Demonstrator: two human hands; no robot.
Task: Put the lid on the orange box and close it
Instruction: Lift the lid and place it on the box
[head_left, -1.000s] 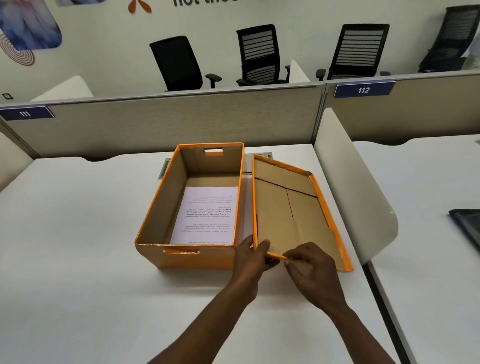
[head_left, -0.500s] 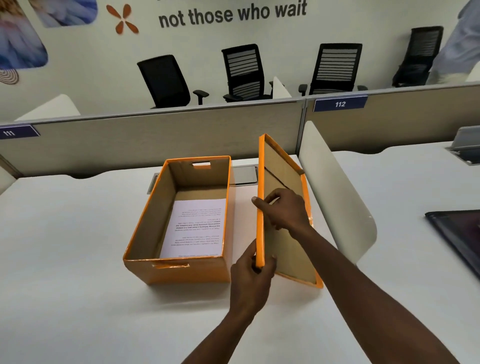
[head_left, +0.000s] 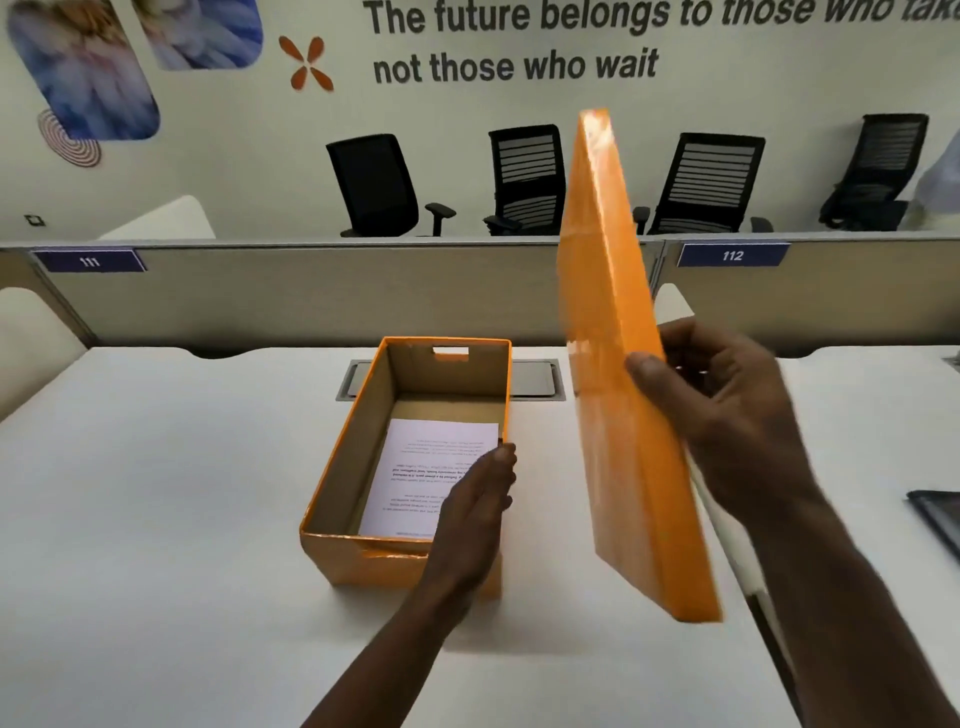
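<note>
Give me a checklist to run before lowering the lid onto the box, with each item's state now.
1. Lid gripped: ok, the right hand holds its long edge.
2. Lid level over the box: not ok, it stands nearly on edge, to the right of the box.
3. Lid's open side down: not ok, it faces right.
4. Box mouth clear: not ok, the left hand is over its near right corner.
5. Paper flat inside: ok.
6. Box steadied: cannot tell whether the left hand touches it.
</note>
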